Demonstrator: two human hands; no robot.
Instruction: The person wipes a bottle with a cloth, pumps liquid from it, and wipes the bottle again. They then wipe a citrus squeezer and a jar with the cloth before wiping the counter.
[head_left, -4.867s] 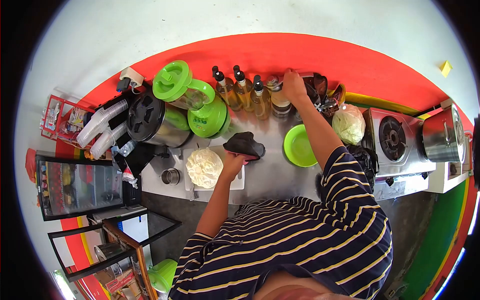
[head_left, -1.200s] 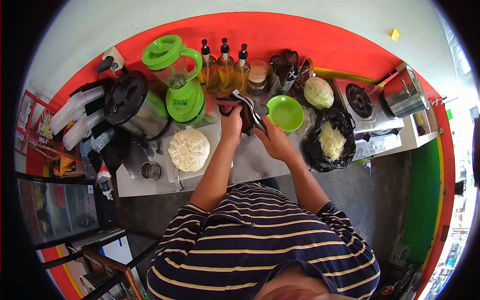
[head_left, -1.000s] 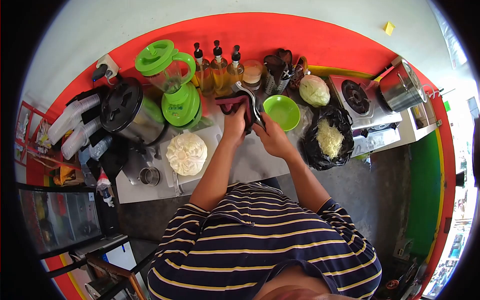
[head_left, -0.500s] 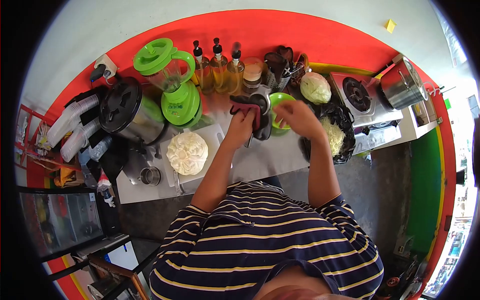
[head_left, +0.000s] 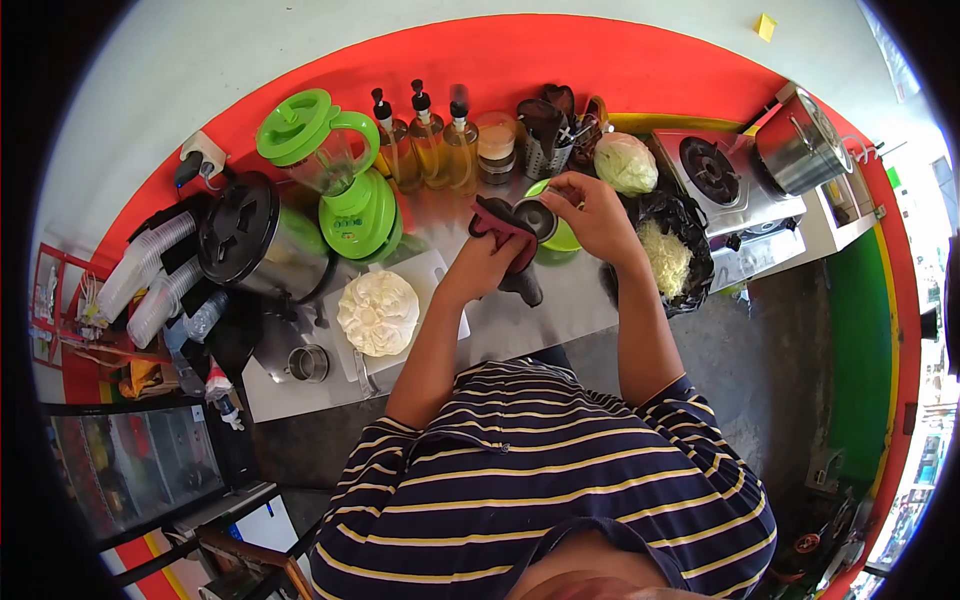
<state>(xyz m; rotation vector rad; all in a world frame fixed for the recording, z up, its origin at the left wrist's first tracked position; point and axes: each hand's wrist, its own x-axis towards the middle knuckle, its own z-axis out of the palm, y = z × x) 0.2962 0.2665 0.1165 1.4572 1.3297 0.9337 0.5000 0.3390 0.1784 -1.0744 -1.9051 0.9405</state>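
My left hand (head_left: 483,265) is closed around a dark red and black cloth (head_left: 508,228), which hangs over its fingers. Just right of the cloth is a round dark metal piece (head_left: 538,219) with a pale rim. The fingers of my right hand (head_left: 593,212) are bent together at its upper edge, over a bright green bowl (head_left: 566,240). What they pinch is too small to tell. A cut cabbage (head_left: 378,312) rests on a white board (head_left: 428,290) to the left, with a knife (head_left: 365,372) at the board's lower edge.
A green blender (head_left: 352,215), a big lidded pot (head_left: 245,220) and oil bottles (head_left: 426,140) stand at the back left. Shredded cabbage (head_left: 665,262) in a black bag, a whole cabbage (head_left: 626,163) and a stove (head_left: 712,180) are on the right.
The metal piece has turned so its round face shows over the bowl. My right hand has moved slightly left and up, its fingers now at that piece. The view has shifted slightly.
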